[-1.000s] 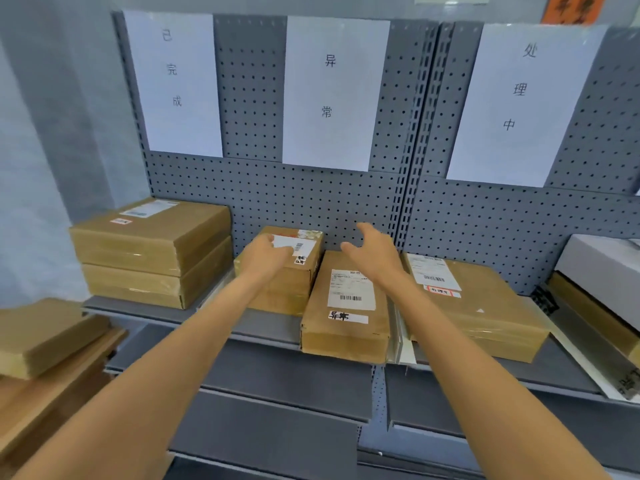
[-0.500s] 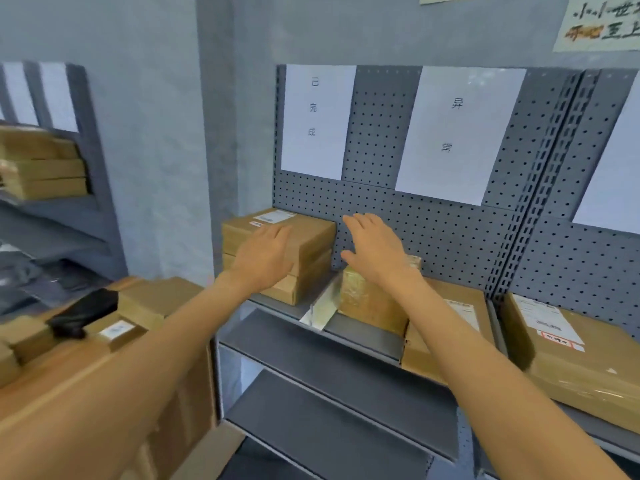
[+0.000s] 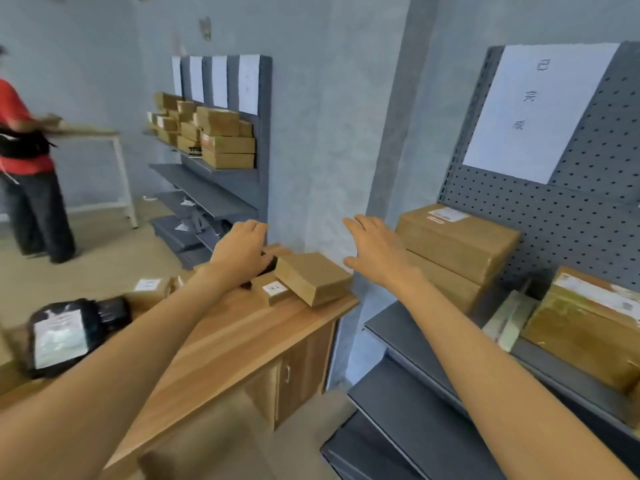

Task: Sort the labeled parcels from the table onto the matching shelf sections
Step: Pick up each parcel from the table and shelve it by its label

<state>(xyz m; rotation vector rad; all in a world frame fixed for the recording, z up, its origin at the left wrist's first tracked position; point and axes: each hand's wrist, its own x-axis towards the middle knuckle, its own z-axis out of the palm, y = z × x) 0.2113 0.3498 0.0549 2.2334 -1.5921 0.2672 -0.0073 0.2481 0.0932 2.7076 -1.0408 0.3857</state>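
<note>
The wooden table (image 3: 242, 341) holds several parcels. A plain brown box (image 3: 311, 277) lies tilted at its far corner, leaning on a small labelled box (image 3: 273, 289). Another labelled box (image 3: 149, 289) and a black bag parcel (image 3: 65, 336) with a white label lie further left. My left hand (image 3: 242, 252) hovers over the far corner, fingers bent down above a dark item, holding nothing. My right hand (image 3: 377, 247) is spread in the air between the table and the grey shelf (image 3: 408, 337). Two stacked boxes (image 3: 453, 251) sit on the shelf under a paper sign (image 3: 533, 112).
Another taped box (image 3: 588, 330) sits on the shelf to the right behind a divider (image 3: 509, 320). A second shelf full of boxes (image 3: 214, 133) stands at the back wall. A person in red (image 3: 24, 168) stands far left by a white table. Cardboard (image 3: 194, 445) lies low in front.
My view has swung left from the shelf to the table. Both hands left the shelved parcels empty; the left hand now reaches over the table's far corner.
</note>
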